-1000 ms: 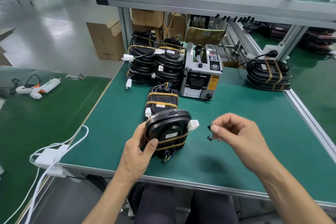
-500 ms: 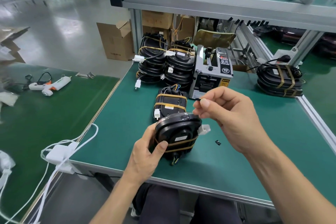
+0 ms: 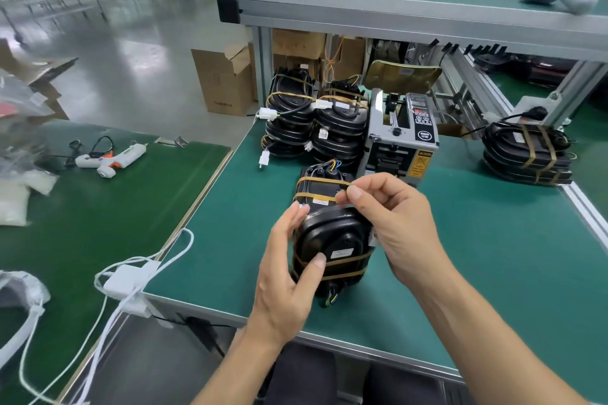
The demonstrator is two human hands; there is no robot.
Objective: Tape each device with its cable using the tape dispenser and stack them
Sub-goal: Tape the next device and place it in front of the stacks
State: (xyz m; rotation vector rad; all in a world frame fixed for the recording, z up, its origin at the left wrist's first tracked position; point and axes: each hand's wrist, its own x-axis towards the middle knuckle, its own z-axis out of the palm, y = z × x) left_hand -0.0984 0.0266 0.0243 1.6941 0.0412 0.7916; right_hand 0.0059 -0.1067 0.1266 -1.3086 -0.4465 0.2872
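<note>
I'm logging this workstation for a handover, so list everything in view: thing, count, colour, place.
held device: 1, black, amber tape bands, near table edge
taped device: 1, black, flat behind the held one
device stacks: 2, black, far left of table
tape dispenser: 1, grey, right of stacks
taped bundle: 1, black, far right
glue gun: 1, white and orange, left bench
power strip: 1, white, table's left corner
cardboard boxes: several, brown, floor
left hand: grips held device
right hand: fingers pinched above it; contents unclear

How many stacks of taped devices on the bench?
3. Two stacks side by side left of the tape dispenser; one stack at the right edge. More may be hidden.
</note>
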